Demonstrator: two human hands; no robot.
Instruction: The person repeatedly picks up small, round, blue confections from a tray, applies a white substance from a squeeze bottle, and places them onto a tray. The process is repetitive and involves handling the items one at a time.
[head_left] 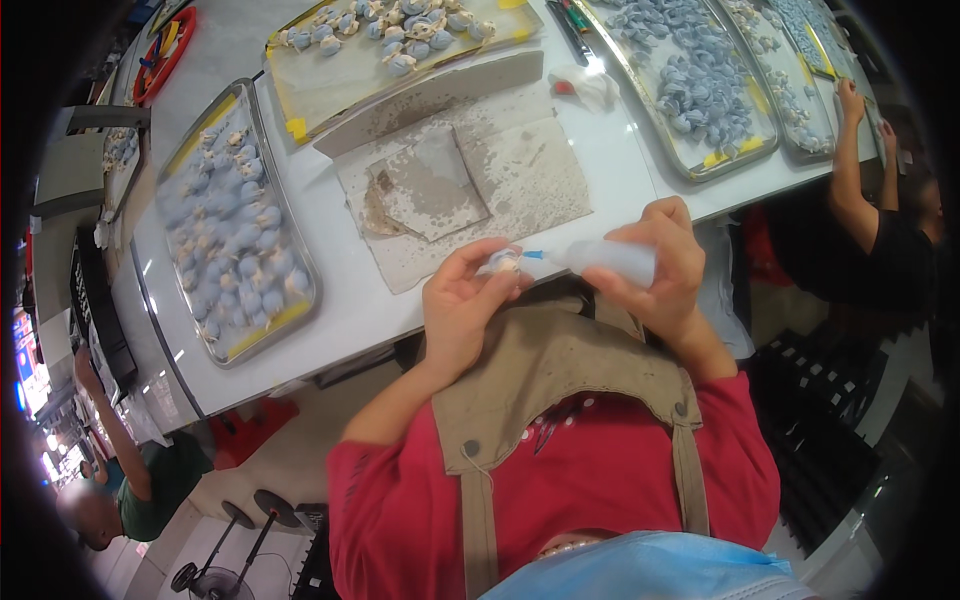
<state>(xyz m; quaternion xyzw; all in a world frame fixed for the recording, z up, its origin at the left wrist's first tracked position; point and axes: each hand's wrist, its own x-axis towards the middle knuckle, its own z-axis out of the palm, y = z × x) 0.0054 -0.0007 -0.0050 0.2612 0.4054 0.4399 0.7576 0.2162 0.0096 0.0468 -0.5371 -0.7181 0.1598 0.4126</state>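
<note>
Pinched between the fingers of my left hand (465, 295) is a small blue-grey and cream figurine part (505, 260). My right hand (665, 265) grips a translucent squeeze bottle (610, 260) lying on its side in the air. Its blue nozzle tip (533, 255) points left and reaches the small part, or stops just short of it; I cannot tell which. Both hands are over the table's near edge, in front of my apron. Just beyond them lies a stained piece of cardboard (540, 165) with a smaller flap of cardboard (440, 190) on top.
A metal tray (312, 280) of similar parts stands left, a yellow-edged board (300, 90) with more at the back. Further trays (690, 172) of blue-grey pieces stand right. A crumpled white tissue (595, 88) lies behind the cardboard. People work at right (850, 190) and far left (150, 480).
</note>
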